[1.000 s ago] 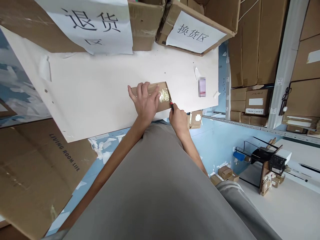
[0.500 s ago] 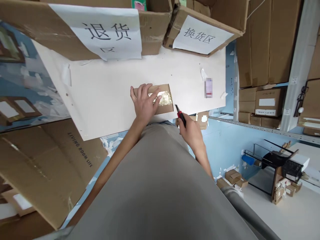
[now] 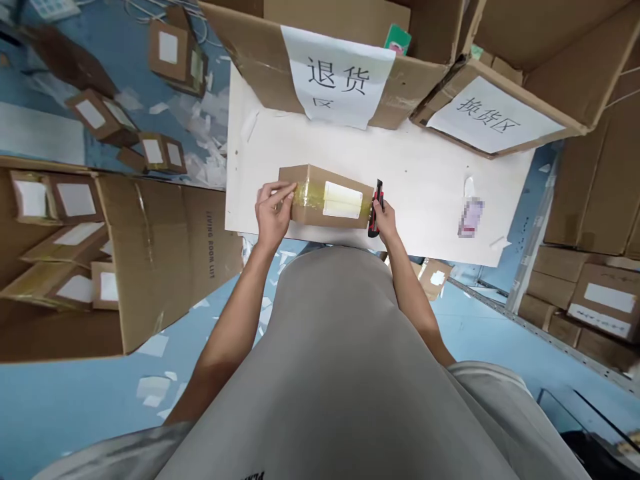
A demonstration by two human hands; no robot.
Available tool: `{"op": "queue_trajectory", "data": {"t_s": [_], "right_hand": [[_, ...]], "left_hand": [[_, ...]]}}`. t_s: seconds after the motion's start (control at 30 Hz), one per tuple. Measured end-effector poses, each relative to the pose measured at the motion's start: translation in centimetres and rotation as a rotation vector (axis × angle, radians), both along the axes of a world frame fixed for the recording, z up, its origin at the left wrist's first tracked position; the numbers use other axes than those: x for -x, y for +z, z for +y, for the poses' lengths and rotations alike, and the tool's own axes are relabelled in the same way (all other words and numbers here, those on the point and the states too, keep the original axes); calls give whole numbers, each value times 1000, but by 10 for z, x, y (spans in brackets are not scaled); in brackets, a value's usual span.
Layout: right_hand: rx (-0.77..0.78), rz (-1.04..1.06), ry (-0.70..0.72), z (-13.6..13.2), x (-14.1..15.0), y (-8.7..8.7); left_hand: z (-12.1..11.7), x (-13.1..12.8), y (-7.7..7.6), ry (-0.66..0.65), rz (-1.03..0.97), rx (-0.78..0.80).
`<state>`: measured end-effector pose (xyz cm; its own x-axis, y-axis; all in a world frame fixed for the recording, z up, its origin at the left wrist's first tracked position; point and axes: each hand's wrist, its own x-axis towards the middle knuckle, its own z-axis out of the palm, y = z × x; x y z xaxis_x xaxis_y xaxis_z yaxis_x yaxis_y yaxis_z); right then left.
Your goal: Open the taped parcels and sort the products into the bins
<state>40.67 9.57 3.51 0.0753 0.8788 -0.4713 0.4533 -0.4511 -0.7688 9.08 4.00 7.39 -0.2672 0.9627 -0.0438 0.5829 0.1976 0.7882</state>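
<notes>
A brown cardboard box (image 3: 320, 215) lies on the white table in front of me, with shiny yellowish tape (image 3: 303, 193) near its left end and a white label (image 3: 343, 200) on the face towards me. My left hand (image 3: 273, 212) is closed at the box's left end, thumb and fingers against the cardboard. In my right hand (image 3: 385, 219), a red and black box cutter (image 3: 375, 210) stands upright along the right end of the box. Whether the right fingers also touch the box cannot be made out.
Two large open cartons with paper signs, a left carton (image 3: 270, 73) and a right carton (image 3: 425, 120), stand along the table's back. A blurred purple item (image 3: 471, 217) lies at right. A big carton (image 3: 175, 260) holding labelled boxes stands at left; paper scraps (image 3: 153, 390) litter the floor.
The box now shows its labelled face. My left hand has gone from lying flat on top to gripping the left end. The cutter has moved to the box's right end. The view has swung left.
</notes>
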Motion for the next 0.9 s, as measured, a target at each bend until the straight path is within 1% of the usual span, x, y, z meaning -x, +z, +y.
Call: {"op": "queue_trajectory", "data": {"t_s": [0.07, 0.17, 0.27, 0.33, 0.4, 0.47, 0.53, 0.63, 0.7, 0.73, 0.8, 0.9], "right_hand": [[19, -47, -8, -4, 2, 8], [-34, -79, -7, -11, -13, 23], [-66, -136, -29, -18, -41, 36], [-56, -236, -32, -21, -61, 40], [-22, -319, -12, -23, -78, 42], [7, -321, 10, -23, -92, 44], [-24, -325, 32, -22, -101, 47], [-191, -418, 88, -21, -103, 61], [-283, -431, 186, -19, -95, 73], [-302, -418, 263, -18, -88, 78], [-290, -386, 466, -16, -70, 88], [-215, -392, 765, -13, -39, 97]], "left_hand": [[-7, -1, 2, 45, -78, 24], [-12, -11, -4, 45, -202, 86], [-12, -34, -20, -22, -325, 170], [-9, -54, -35, -76, -374, 232], [-6, -71, -49, -123, -373, 277], [-3, -83, -58, -147, -357, 290], [-1, -88, -60, -148, -363, 270], [-2, -89, -54, -144, -361, 199], [-4, -87, -49, -162, -331, 155], [-5, -86, -49, -177, -316, 137], [-6, -84, -51, -207, -304, 106], [-6, -80, -60, -233, -319, 71]]}}
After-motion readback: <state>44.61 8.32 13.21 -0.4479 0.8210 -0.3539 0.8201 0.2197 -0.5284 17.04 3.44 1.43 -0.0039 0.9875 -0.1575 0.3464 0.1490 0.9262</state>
